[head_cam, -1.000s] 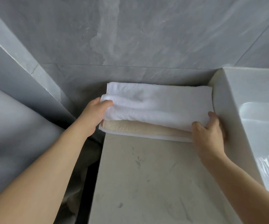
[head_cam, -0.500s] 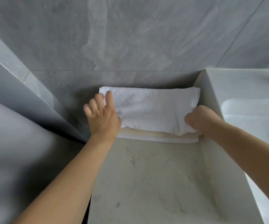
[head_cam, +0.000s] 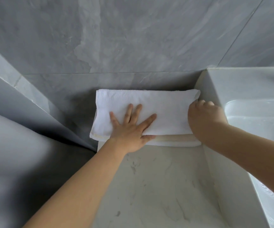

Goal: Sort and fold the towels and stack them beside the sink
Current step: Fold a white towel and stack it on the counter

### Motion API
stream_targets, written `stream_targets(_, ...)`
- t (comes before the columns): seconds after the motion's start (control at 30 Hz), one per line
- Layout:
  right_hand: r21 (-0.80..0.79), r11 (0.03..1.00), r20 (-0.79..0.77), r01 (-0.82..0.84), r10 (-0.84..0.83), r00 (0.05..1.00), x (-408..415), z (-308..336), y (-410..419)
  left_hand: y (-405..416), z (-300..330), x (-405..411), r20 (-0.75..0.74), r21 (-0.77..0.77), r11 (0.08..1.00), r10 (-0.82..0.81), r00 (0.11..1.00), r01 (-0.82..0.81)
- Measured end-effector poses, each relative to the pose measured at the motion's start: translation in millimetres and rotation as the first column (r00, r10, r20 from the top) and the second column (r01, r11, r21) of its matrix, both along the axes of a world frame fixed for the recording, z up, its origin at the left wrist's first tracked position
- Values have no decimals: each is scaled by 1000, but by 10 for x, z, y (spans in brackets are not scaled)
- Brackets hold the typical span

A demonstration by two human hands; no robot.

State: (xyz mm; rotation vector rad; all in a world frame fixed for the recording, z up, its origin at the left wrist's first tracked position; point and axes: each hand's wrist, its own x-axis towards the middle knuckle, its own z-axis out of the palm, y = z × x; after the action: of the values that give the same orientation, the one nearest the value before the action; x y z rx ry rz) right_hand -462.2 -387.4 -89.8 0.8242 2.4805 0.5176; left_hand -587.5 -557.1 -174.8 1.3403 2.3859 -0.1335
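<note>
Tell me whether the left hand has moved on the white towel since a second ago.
Yes. The left hand left the white towel's left end, which it gripped, and now presses flat on top, nearer the sink.

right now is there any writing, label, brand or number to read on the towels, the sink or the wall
None: no text shows anywhere.
Folded white terry towel: no tag or label in view.
Cream towel beneath it: only its front edge shows, plain.
White ceramic sink: no brand mark.
Grey marble-look wall tiles: veining only.
</note>
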Motion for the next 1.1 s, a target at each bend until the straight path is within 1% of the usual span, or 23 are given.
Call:
stream_targets(0.03,38,999,25,-6,6,1000,-55,21,-1,5,27,-8,53,-22,1000,12,999,-11)
stream_targets(0.07,57,998,-6,7,-7,1000,-114,26,7,20,72,-39,129,-45,998,44,991,-38)
stream_targets(0.1,49,998,-69,24,-21,997,-177,22,-6,44,135,-85,207,-53,995,89,974,-79)
stream_targets(0.13,22,1000,-182,11,-7,983,-242,-30,-29,75,198,-139,254,-38,991,134,958,-129)
stream_targets(0.17,-2,999,-299,-35,33,954,-296,-112,-73,112,249,-192,253,10,984,172,952,-180)
stream_targets(0.2,-38,994,-395,-98,75,916,-351,-222,-128,153,279,-243,197,97,971,197,960,-219)
stream_targets(0.23,-102,982,-430,-157,99,897,-387,-357,-159,188,269,-290,109,190,952,220,969,-238)
stream_targets(0.27,-193,963,-442,-186,84,893,-396,-502,-155,203,235,-328,31,244,940,239,970,-240)
stream_targets(0.3,-295,941,-429,-166,25,903,-375,-650,-117,196,181,-358,-20,244,942,244,970,-232)
stream_targets(0.33,-358,924,-421,-136,-30,906,-327,-779,-46,177,107,-377,-51,207,952,240,969,-225)
stream_targets(0.37,-371,921,-438,-120,-59,897,-273,-887,38,145,21,-387,-77,164,961,239,968,-224)
stream_targets(0.4,-352,927,-464,-125,-57,884,-235,-960,113,114,-57,-392,-104,145,962,247,963,-231)
stream_targets(0.53,-312,933,-521,-177,-12,853,-210,-1057,227,86,-176,-360,-176,227,927,339,924,-297)
stream_targets(0.6,-307,934,-544,-181,-16,839,-226,-1073,223,103,-185,-352,-194,220,918,374,907,-331)
stream_targets(0.8,-255,953,-569,-160,-14,822,-221,-1111,199,140,-180,-356,-176,194,919,377,909,-344)
stream_targets(0.93,-241,958,-564,-156,-7,826,-232,-1115,187,132,-207,-371,-190,227,916,374,908,-330)
stream_targets(1.1,-240,958,-549,-159,1,836,-217,-1141,192,157,-224,-355,-212,220,914,385,898,-340)
